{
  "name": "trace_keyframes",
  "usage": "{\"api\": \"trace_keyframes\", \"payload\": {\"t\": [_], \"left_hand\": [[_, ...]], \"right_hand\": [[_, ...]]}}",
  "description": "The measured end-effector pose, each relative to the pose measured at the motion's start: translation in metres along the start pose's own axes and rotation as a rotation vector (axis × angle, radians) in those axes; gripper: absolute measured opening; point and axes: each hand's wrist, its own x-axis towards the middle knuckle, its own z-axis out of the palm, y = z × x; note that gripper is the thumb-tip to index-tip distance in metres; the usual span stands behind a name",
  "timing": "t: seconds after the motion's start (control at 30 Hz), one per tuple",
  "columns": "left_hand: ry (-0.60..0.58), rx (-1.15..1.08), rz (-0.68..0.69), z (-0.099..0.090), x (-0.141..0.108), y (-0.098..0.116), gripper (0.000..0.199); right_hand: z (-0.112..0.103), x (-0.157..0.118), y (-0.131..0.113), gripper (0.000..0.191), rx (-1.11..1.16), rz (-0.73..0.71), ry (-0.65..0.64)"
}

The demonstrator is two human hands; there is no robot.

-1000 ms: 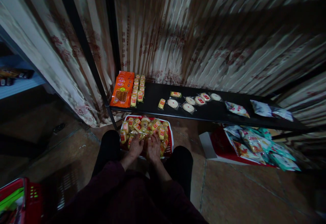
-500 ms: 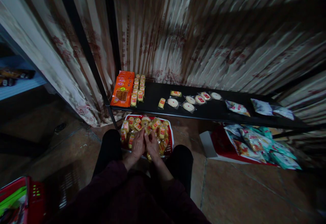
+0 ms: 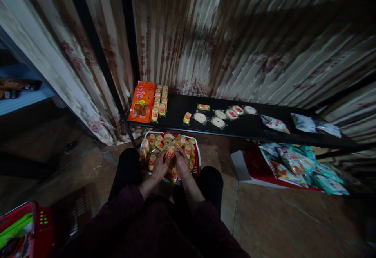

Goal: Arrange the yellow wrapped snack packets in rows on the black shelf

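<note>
The left hand (image 3: pixel 160 166) and right hand (image 3: pixel 181 165) pinch one wrapped cake (image 3: pixel 170 152) between their fingertips, over the heaped basket (image 3: pixel 199 158) at the dial's centre. Its slick-looking wrapping could let it slip, and pressing on the pile (image 3: pixel 159 145) might push others over the rim. At twelve o'clock a low black shelf (image 3: pixel 178 111) fronts a creased curtain (image 3: pixel 182 46); on the dim tiled floor (image 3: pixel 264 219), a carton (image 3: pixel 239 166) sits at three, a second basket (image 3: pixel 41 234) at eight.
</note>
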Motion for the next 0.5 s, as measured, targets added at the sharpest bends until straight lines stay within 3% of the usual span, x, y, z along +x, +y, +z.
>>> {"api": "trace_keyframes", "payload": {"t": [0.27, 0.5], "left_hand": [[0.04, -0.039, 0.004, -0.007, -0.004, 0.009, 0.038], [0.04, -0.11, 0.002, -0.002, -0.005, 0.003, 0.039]], "right_hand": [[0.0, 0.0, -0.013, 0.045, 0.103, 0.052, -0.083], [0.003, 0.001, -0.018, 0.035, 0.104, 0.073, -0.029]]}}
